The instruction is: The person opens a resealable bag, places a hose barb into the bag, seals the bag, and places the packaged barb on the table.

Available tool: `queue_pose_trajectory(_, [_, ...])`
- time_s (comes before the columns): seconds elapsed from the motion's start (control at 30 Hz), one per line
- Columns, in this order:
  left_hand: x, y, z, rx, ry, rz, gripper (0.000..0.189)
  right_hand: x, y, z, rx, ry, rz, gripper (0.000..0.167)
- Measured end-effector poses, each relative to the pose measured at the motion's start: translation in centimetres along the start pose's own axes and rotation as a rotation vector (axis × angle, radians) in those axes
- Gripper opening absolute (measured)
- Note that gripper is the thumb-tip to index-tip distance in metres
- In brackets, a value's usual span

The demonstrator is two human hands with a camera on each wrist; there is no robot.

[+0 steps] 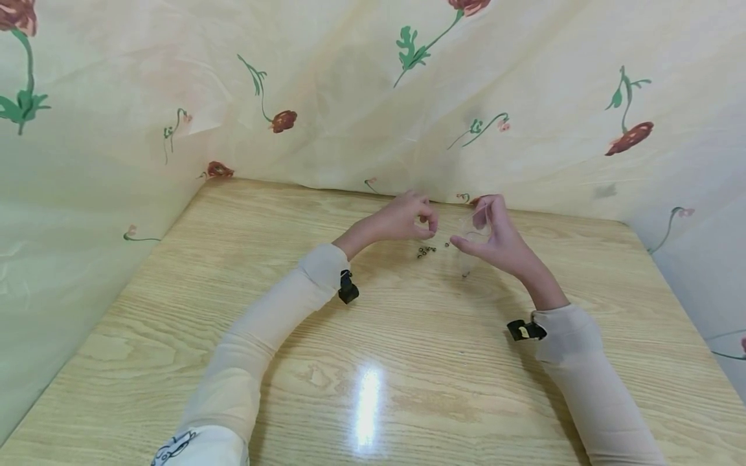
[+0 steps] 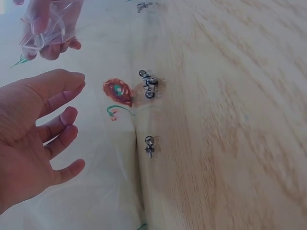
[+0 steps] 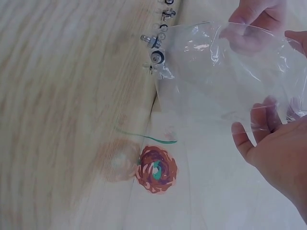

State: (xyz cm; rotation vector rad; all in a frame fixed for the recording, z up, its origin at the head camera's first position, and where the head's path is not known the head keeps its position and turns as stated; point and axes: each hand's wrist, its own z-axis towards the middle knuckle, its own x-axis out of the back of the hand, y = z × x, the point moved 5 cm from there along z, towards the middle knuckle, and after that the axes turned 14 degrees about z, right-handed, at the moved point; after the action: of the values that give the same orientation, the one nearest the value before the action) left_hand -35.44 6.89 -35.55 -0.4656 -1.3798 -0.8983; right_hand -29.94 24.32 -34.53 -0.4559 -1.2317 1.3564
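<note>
My right hand (image 1: 504, 243) grips a clear plastic bag (image 3: 206, 72), thumb on one side and fingers on the other. The bag's mouth is held spread, and its far end hangs close over the table. My left hand (image 2: 33, 129) is a little left of the bag, its fingers loosely bent and apart with nothing between them. Below the hands lie several small metal fittings (image 1: 425, 251) with dark rings, most in a loose cluster under the left hand. One single fitting (image 1: 465, 275) lies nearer the front, under the right hand.
The wood-grain table (image 1: 408, 336) carries a bright light reflection in front. A flowered curtain (image 1: 350, 84) hangs along its back edge, close behind both hands. A black wrist camera (image 1: 348, 288) sits on the left cuff and another camera (image 1: 526, 330) on the right.
</note>
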Motion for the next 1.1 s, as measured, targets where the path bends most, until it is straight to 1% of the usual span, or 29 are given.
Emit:
queue_pose_trajectory(0.17, [-0.6, -0.3, 0.1, 0.019, -0.062, 0.029, 0.005, 0.0, 0.2, 0.0, -0.009, -0.020, -0.006, 0.060])
queue_pose_trajectory(0.27, [-0.9, -0.3, 0.2, 0.017, -0.094, 0.058, 0.007, 0.0, 0.5, 0.0, -0.022, -0.032, 0.008, 0.060])
queue_pose_trajectory(0.37, [-1.1, -0.3, 0.2, 0.017, -0.120, 0.080, 0.009, -0.3, -0.3, -0.1, -0.034, -0.040, 0.015, 0.059])
queue_pose_trajectory(0.5, [-1.3, -0.3, 0.2, 0.020, -0.147, 0.094, 0.010, -0.8, -2.0, -0.4, -0.050, -0.049, 0.013, 0.057])
queue_pose_trajectory(0.67, [-1.4, -0.3, 0.2, 0.013, -0.162, 0.099, 0.011, -1.0, -2.6, -0.4, -0.045, -0.063, 0.025, 0.057])
queue_pose_trajectory(0.97, [-1.8, -0.2, 0.0, -0.025, -0.204, 0.137, 0.015, -1.5, -2.9, -0.4, -0.062, -0.109, 0.042, 0.058])
queue_pose_trajectory(1.1, [-2.1, -0.1, -0.2, -0.024, -0.227, 0.146, 0.018, -1.6, -2.7, -0.4, -0.073, -0.126, 0.048, 0.058])
